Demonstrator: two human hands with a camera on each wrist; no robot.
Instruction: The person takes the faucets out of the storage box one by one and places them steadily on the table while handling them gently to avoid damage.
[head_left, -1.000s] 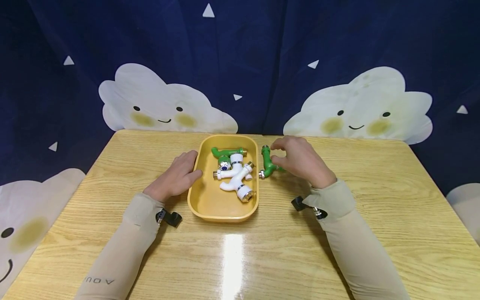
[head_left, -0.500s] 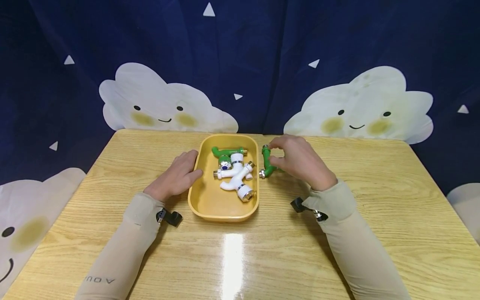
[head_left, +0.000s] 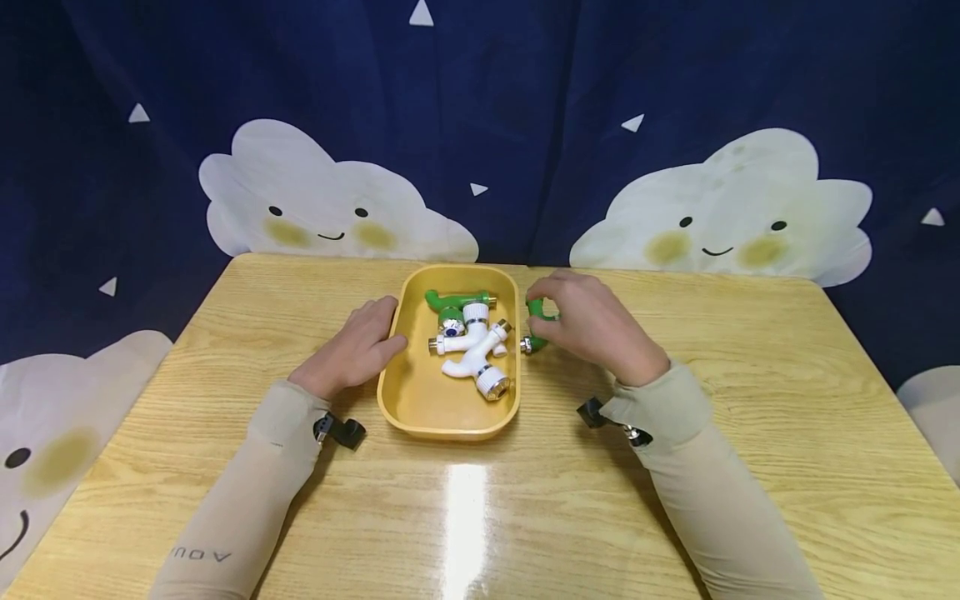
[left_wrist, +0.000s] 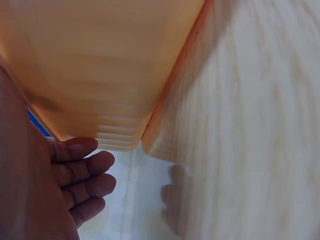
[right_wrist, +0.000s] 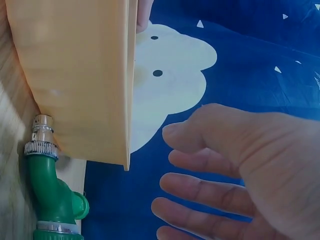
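A yellow plastic tray (head_left: 412,412) stands on the table with several taps inside. My left hand (head_left: 352,350) rests at its left side, thumb over the rim and fingers loosely bent outside. Right of the tray lies a green tap (head_left: 535,310), its metal threaded end close to the tray wall. Over this tap hovers my right hand (head_left: 592,325), partly hiding it in the head view. In the right wrist view, the right hand's relaxed fingers are apart from the tap and hold nothing.
Inside the tray lie a green tap (head_left: 459,302) and white taps (head_left: 476,360) with chrome trim, crossing one another. The wooden table (head_left: 750,400) ends at a dark blue curtain (head_left: 517,125) with cloud prints.
My right hand has shifted slightly left over the green tap, covering more of it, and the visible part of the tap looks different. The left hand and tray have stayed in place.
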